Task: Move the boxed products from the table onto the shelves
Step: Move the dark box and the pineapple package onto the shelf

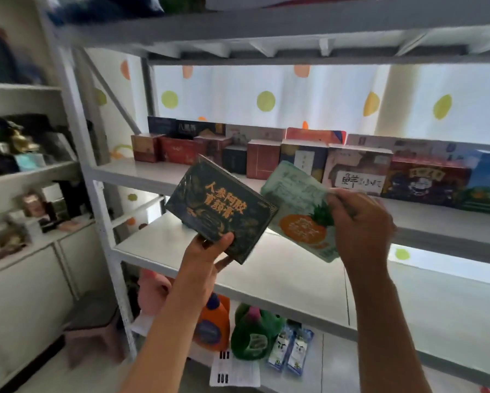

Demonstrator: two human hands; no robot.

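Observation:
My left hand (209, 251) grips the lower edge of a dark green box with gold lettering (221, 205), held tilted in front of the white shelving. My right hand (360, 225) pinches the right side of a pale green box with an orange pineapple picture (297, 211), tilted beside the dark one. Both boxes hover in front of the upper shelf (153, 174), where a row of boxed products (266, 157) stands along the back. The shelf below it (266, 268) lies under the two boxes.
Low down stand an orange detergent bottle (214, 324), a green bottle (252, 336), blue-white packets (292, 350) and a barcode sheet (232, 370). A white cabinet with small goods (25, 171) is at left, and a stool (93, 327) sits beside the shelf post.

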